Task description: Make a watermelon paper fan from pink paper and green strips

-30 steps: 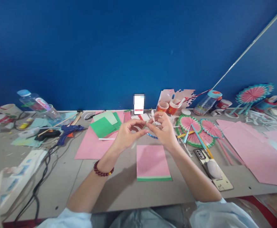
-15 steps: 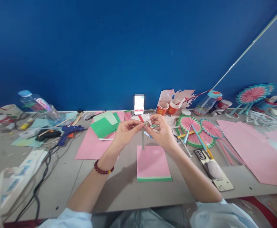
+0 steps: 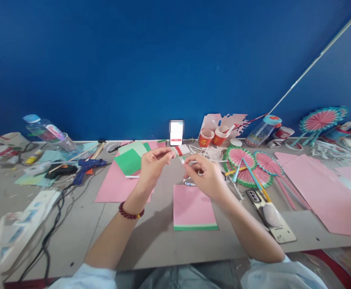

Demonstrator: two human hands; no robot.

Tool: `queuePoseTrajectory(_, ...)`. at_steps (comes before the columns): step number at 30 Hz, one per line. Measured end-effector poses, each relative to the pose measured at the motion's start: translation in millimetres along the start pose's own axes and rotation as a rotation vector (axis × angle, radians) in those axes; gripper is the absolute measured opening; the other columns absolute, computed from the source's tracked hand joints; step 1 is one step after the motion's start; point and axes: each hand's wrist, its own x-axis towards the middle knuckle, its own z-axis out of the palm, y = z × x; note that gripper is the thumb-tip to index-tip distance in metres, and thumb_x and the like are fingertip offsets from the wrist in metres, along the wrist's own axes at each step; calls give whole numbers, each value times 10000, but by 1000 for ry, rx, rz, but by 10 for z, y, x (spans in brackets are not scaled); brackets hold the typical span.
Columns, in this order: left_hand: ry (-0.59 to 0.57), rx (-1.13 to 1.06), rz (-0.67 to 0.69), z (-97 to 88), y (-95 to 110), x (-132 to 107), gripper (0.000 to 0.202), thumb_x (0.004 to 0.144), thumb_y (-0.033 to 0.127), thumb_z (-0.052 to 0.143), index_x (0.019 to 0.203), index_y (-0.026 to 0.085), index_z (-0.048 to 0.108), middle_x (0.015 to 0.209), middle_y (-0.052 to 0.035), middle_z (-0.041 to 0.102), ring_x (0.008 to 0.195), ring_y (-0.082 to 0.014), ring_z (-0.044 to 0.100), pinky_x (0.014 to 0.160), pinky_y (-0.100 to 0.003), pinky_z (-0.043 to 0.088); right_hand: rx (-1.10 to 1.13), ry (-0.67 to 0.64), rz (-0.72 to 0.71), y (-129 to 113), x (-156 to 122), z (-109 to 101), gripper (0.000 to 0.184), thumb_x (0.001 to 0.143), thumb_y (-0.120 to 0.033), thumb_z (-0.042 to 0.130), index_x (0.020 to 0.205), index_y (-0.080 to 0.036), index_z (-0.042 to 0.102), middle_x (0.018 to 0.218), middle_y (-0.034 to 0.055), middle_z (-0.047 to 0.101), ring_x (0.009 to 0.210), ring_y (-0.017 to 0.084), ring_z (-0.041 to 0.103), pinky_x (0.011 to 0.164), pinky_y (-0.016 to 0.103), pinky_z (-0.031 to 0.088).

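Note:
My left hand (image 3: 151, 165), with a dark red bead bracelet on its wrist, pinches the end of a thin strip of tape (image 3: 177, 155) above the table. My right hand (image 3: 204, 175) pinches the other end and holds a small tape roll (image 3: 189, 182) under its fingers. Both hands hover just above a pink sheet with a green lower edge (image 3: 192, 208) that lies flat in front of me.
A large pink sheet with green papers (image 3: 128, 160) lies to the left, beside a blue glue gun (image 3: 86, 165) and a power strip (image 3: 19, 230) with cables. Watermelon paper fans (image 3: 247, 165), paper cups (image 3: 212, 137), a phone (image 3: 255, 196) and pink sheets (image 3: 319, 188) lie right.
My hands have drawn apart: the left one stays raised while the right one has dropped lower with the roll, and a short length of tape now stretches between them.

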Motion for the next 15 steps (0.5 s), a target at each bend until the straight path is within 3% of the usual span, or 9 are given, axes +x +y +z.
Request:
queuePoseTrajectory(5, -25, -9, -5, 25, 9, -36, 199, 633, 308, 784, 754, 163, 722, 742, -46, 718, 706, -158, 652, 647, -264, 520, 60, -41, 9, 79, 94, 18, 113, 831, -346, 591, 840, -237, 621, 761, 11, 678, 628, 143, 601, 568, 251, 421)
queuePoseTrajectory(11, -9, 32, 23, 25, -14, -31, 184, 638, 289, 784, 764, 166, 732, 811, -55, 732, 721, -167, 657, 671, -276, 526, 185, -75, 84, 122, 142, 15, 165, 802, -375, 624, 784, -215, 590, 567, -42, 523, 510, 109, 508, 500, 230, 392)
queuePoseTrajectory(15, -9, -3, 0, 46, -32, -47, 188, 625, 281, 794, 762, 163, 740, 809, -56, 735, 742, -167, 662, 702, -272, 524, 266, -36, 93, 106, 144, 55, 237, 805, -417, 622, 733, -201, 560, 539, -53, 469, 468, 88, 441, 457, 219, 344)
